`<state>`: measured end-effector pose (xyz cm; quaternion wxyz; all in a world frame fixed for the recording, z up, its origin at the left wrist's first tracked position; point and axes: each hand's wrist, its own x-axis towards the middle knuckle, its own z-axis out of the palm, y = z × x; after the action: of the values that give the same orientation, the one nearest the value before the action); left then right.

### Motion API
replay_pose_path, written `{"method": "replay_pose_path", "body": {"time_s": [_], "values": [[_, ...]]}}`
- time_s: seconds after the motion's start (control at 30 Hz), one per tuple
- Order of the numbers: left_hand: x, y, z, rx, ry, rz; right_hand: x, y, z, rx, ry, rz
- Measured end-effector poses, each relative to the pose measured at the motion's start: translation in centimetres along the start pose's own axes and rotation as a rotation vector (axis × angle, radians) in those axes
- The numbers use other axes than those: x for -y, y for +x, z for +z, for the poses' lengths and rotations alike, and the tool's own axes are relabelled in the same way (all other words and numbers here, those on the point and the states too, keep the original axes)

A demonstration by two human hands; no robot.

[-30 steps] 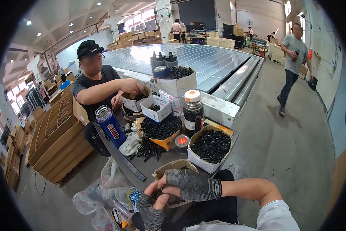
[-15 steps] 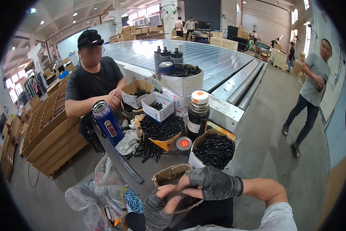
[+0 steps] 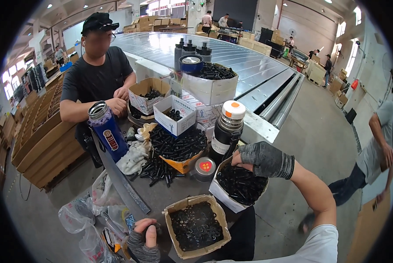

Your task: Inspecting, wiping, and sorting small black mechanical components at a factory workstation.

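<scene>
My right hand [image 3: 266,160], in a grey fingerless glove, reaches over the far rim of a white box [image 3: 225,196] heaped with short black rod-like parts [image 3: 240,183]. Its fingers are bent together at the parts; whatever they grip is hidden. My left hand [image 3: 144,241], gloved alike, hovers left of an open cardboard box [image 3: 169,236]. Its fingers are curled and its thumb points up; I cannot make out anything in it. Small black rings [image 3: 196,223] cover the bottom of that cardboard box.
A black thermos [image 3: 225,136], a round tin [image 3: 204,166], a blue bottle [image 3: 109,136] and a box of black parts [image 3: 179,144] crowd the table. A metal strip [image 3: 122,179] runs along its left edge. A co-worker [image 3: 98,70] sits opposite; another person [image 3: 376,149] walks at right.
My right hand has left the ring box and moved up and right to the white box. My left hand has drawn down and left, uncovering the rings. The walking person has come nearer.
</scene>
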<state>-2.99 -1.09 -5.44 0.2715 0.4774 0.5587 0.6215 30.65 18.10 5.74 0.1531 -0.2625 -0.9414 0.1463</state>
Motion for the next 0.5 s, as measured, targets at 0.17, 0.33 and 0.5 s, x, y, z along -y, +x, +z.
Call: {"method": "replay_pose_path", "body": {"time_s": [0.17, 0.33, 0.5], "values": [[0.8, 0.2, -0.1, 0.003, 0.045, -0.034, -0.9, 0.2, 0.9, 0.153, -0.192, -0.049], [0.5, -0.1, 0.4, -0.041, 0.040, -0.099, -1.8, 0.6, 1.9, 0.163, -0.200, -0.147], [0.3, -0.2, 0.6, -0.031, 0.030, -0.120, -3.5, 0.7, 3.0, 0.089, -0.269, -0.259]]}}
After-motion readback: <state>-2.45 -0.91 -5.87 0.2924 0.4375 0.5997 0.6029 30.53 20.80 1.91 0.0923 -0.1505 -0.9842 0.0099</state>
